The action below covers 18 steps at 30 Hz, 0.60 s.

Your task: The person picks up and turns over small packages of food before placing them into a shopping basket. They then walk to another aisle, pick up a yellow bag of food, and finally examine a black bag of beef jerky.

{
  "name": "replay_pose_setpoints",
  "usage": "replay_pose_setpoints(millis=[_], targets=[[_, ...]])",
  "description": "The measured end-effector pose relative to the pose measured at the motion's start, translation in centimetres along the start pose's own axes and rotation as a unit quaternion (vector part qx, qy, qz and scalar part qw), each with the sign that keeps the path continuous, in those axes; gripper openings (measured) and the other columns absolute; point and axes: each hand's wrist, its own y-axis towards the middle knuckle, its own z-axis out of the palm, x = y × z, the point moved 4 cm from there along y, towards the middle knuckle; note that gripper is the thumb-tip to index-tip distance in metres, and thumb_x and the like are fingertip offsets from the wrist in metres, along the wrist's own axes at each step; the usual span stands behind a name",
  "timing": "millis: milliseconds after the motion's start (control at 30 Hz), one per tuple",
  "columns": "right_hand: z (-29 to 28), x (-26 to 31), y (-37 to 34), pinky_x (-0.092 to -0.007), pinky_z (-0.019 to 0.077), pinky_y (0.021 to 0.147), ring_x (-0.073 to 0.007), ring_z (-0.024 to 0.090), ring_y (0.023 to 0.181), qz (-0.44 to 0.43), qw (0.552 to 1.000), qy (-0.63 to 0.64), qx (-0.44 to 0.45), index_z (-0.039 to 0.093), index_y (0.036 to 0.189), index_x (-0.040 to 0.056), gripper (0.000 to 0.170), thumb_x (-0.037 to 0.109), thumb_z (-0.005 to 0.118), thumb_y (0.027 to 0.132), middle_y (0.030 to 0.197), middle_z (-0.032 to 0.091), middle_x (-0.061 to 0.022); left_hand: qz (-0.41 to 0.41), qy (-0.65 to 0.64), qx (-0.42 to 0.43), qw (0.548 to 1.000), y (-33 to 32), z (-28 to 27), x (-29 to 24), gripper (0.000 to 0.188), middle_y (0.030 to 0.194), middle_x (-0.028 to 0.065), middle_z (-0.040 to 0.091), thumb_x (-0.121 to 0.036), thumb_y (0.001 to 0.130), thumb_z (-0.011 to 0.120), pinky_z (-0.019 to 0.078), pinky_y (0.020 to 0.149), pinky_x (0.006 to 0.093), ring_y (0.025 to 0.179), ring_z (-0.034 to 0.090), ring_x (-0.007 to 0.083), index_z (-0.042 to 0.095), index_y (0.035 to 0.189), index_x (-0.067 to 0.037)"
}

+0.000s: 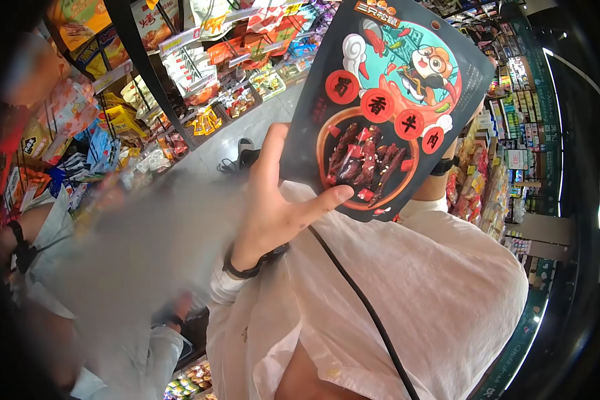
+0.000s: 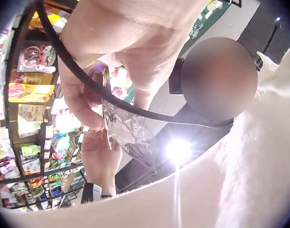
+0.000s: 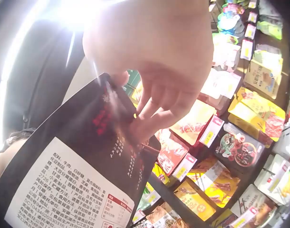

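Note:
A dark pouch of beef jerky (image 1: 306,133), printed with a cartoon squirrel and meat strips, is held up before the body. My left hand (image 1: 266,207) grips its lower left edge, thumb across the front and fingers behind. In the left wrist view the shiny silvery edge of the pouch (image 2: 128,135) shows beneath that hand. My right hand (image 3: 159,71) holds the pouch at its other side, fingers against the back. In the head view the pouch hides most of that hand. A white label with small print (image 3: 69,185) covers part of the back.
Racks of hanging snack bags (image 1: 106,133) stand at the left, more shelves (image 1: 520,107) at the right. A similar dark pouch (image 3: 237,145) hangs among yellow bags with price tags. A black cable (image 1: 360,287) runs down over white clothing. Another white-clothed figure, partly blurred, appears at left.

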Motion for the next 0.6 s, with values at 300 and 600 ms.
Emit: replay_pose_setpoints(millis=[300, 600], targets=[[-0.3, -0.9, -0.8, -0.0377, 0.0517, 0.096, -0.0241, 0.066, 0.106, -0.004, 0.99, -0.102, -0.097, 0.055, 0.131, -0.005, 0.048, 0.033, 0.051, 0.101, 0.121, 0.066, -0.016, 0.014, 0.027, -0.037, 0.999, 0.3, -1.7, -0.4, 0.065, 0.112, 0.0102, 0.066, -0.02, 0.076, 0.09, 0.0486, 0.093, 0.0323, 0.104, 0.063, 0.0157, 0.048, 0.121, 0.0], [0.3, -3.3, 0.7, -0.0265, 0.0502, 0.085, -0.0114, 0.065, 0.094, 0.064, 0.991, -0.115, -0.033, 0.063, 0.123, -0.0022, 0.029, 0.012, 0.063, 0.097, 0.109, 0.07, -0.006, 0.013, 0.1, -0.06, 0.993, 0.2, -2.7, -1.2, 0.062, 0.114, 0.012, 0.065, -0.019, 0.079, 0.088, 0.0488, 0.094, 0.0352, 0.107, 0.062, 0.0186, 0.048, 0.122, 0.0]])
